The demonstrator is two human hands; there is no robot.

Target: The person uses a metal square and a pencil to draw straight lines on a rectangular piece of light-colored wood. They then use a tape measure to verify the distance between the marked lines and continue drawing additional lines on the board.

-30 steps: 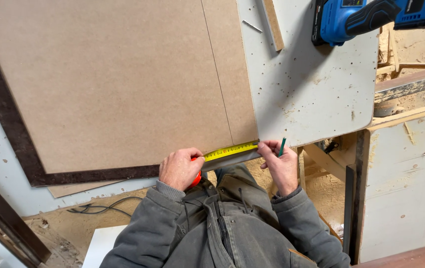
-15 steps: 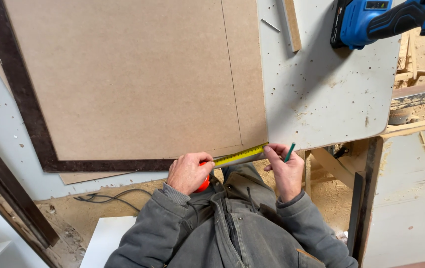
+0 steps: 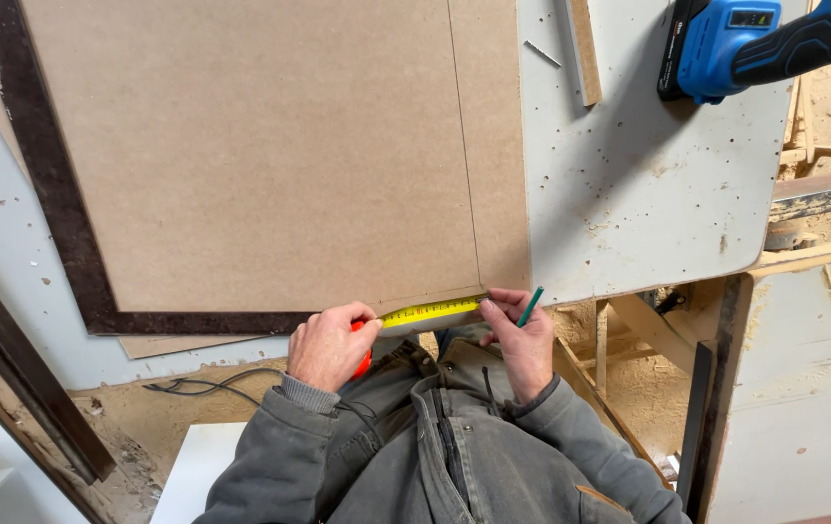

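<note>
My left hand (image 3: 326,345) is clamped around the orange tape measure (image 3: 364,357) at the lower centre of the frame, its yellow blade (image 3: 432,311) stretched along the near edge of the brown board (image 3: 260,155). My right hand (image 3: 515,340) pinches the blade's tip at the board's corner, green pencil (image 3: 530,306) tucked between the fingers. The risk, I reckon: the tip slips off that corner, the blade snaps back, the reading goes wrong. The grey table (image 3: 629,184) is pitted with holes, a blue power tool (image 3: 765,44) lies upper right, and sawdust covers the floor (image 3: 192,417).

Left hand (image 3: 326,346) is covering most of the orange tape case (image 3: 363,361); blue power tool (image 3: 765,44) is apparently running past the top edge.
</note>
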